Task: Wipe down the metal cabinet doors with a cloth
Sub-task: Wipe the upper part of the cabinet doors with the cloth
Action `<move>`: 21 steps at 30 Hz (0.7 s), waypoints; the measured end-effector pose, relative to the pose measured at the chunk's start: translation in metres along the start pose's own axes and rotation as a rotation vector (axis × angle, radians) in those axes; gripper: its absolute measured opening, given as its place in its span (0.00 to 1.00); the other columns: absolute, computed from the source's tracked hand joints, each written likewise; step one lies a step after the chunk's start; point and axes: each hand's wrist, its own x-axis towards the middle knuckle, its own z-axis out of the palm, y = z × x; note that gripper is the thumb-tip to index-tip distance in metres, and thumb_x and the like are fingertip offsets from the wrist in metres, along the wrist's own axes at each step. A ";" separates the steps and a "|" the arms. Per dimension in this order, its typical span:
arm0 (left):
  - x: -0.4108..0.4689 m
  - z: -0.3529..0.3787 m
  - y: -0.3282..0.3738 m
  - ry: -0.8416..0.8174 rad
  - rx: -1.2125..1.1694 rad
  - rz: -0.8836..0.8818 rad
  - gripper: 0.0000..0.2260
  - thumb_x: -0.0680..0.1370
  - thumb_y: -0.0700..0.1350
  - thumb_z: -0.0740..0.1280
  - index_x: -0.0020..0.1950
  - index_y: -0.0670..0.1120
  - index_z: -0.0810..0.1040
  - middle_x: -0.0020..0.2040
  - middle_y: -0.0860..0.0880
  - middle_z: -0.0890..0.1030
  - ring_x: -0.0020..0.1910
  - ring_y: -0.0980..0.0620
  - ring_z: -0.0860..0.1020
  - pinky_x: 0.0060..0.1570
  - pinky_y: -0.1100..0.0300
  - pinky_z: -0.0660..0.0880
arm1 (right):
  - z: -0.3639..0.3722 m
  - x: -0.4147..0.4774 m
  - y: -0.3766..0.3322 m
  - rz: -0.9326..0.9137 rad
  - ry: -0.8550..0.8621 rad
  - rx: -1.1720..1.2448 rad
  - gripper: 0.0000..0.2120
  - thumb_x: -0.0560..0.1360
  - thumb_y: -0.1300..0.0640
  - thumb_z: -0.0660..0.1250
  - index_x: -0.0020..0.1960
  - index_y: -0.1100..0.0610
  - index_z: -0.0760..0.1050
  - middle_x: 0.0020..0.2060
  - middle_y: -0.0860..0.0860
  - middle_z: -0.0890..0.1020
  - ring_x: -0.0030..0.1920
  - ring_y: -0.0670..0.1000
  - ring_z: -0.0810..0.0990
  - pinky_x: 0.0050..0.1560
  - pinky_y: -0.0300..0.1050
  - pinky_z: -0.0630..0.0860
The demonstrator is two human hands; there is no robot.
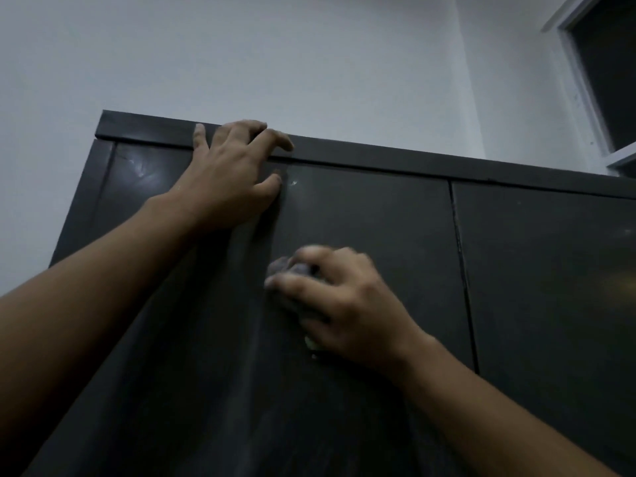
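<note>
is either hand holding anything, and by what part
The right hand grips a bunched cloth, mostly hidden under its palm, against the cabinet door. The left hand curls its fingers over the top edge.

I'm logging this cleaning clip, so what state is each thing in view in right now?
left hand: fingers curled over the cabinet top rim, holding it.
right hand: grips the cloth, motion-blurred.
cloth: bunched, pressed against the middle door.
middle door: shut, smudged.
right door: shut.
window: pane dark; open or shut unclear.
</note>
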 end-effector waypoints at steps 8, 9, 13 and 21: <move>-0.016 -0.014 -0.028 0.015 0.018 -0.080 0.22 0.80 0.48 0.63 0.74 0.55 0.66 0.75 0.45 0.64 0.76 0.42 0.59 0.75 0.33 0.46 | 0.008 0.057 0.009 0.326 0.158 -0.030 0.23 0.70 0.49 0.60 0.63 0.48 0.79 0.61 0.53 0.77 0.49 0.60 0.78 0.50 0.59 0.76; -0.019 -0.015 -0.031 0.019 0.025 -0.078 0.22 0.80 0.48 0.64 0.75 0.55 0.66 0.75 0.45 0.64 0.76 0.42 0.59 0.75 0.33 0.47 | 0.014 0.056 -0.005 0.239 0.103 0.002 0.22 0.71 0.49 0.60 0.63 0.48 0.79 0.61 0.53 0.77 0.48 0.60 0.78 0.50 0.58 0.76; -0.029 -0.021 -0.040 0.009 0.044 -0.077 0.22 0.81 0.48 0.64 0.74 0.55 0.66 0.75 0.45 0.64 0.76 0.42 0.59 0.75 0.33 0.45 | 0.033 0.035 -0.051 -0.110 -0.125 0.144 0.17 0.75 0.49 0.68 0.63 0.45 0.80 0.63 0.51 0.76 0.52 0.56 0.76 0.50 0.53 0.74; -0.074 -0.040 -0.064 0.062 -0.098 -0.354 0.24 0.81 0.48 0.62 0.77 0.55 0.61 0.77 0.43 0.58 0.77 0.42 0.55 0.74 0.46 0.55 | 0.027 0.058 -0.015 0.032 0.081 0.139 0.15 0.75 0.53 0.68 0.61 0.48 0.82 0.59 0.53 0.79 0.48 0.60 0.80 0.50 0.58 0.76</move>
